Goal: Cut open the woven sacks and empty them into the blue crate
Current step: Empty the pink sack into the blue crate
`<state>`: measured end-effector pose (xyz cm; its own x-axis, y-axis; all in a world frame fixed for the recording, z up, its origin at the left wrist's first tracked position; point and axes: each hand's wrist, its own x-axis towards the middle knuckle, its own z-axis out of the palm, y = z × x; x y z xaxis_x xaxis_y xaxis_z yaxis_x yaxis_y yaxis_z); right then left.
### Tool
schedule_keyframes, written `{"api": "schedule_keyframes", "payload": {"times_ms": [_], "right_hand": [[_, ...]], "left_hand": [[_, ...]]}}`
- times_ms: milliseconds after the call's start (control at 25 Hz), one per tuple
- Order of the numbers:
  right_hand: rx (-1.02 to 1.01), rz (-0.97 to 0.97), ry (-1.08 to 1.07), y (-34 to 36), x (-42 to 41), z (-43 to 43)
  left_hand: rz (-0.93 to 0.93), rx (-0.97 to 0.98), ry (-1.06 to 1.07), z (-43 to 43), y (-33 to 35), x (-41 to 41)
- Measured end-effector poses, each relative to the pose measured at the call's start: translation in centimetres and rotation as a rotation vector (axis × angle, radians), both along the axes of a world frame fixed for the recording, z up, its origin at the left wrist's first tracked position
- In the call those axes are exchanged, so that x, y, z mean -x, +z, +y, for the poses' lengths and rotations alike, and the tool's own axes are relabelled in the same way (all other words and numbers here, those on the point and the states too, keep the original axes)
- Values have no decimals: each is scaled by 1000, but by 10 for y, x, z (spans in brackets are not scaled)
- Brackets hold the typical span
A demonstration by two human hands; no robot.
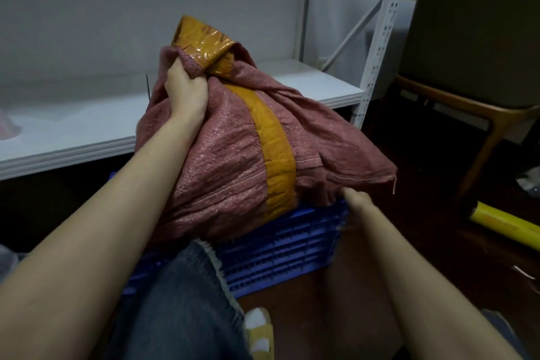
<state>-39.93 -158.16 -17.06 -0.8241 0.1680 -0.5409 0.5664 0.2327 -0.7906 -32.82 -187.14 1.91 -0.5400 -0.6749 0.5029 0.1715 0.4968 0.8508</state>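
Observation:
A pink-red woven sack (228, 161) wrapped with a band of orange-yellow tape lies tilted on top of the blue crate (280, 245). My left hand (184, 90) grips the bunched fabric near the sack's taped upper end. At the sack's lower right corner, my right hand (355, 199) holds the stitched hem where it meets the crate's rim; its fingers are partly hidden under the fabric. The inside of the crate is hidden by the sack.
A white metal shelf (87, 131) runs behind the crate, its perforated upright (377, 47) at the right. A wooden chair (467, 114) stands at the far right, with a yellow roll (508, 228) on the dark floor. My knee in jeans (181, 301) is in front of the crate.

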Motion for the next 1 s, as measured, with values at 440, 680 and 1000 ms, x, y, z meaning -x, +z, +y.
{"api": "schedule_keyframes", "payload": {"times_ms": [440,680,1000], "right_hand": [[387,56,-214,-19,-17,-23],[319,74,-309,-22,-50,36],[165,33,-247,-28,-69,120]], "left_hand": [[12,35,-70,24,-5,2],[13,15,-190,77,-4,-8],[51,-4,-409,154,-4,-8]]}}
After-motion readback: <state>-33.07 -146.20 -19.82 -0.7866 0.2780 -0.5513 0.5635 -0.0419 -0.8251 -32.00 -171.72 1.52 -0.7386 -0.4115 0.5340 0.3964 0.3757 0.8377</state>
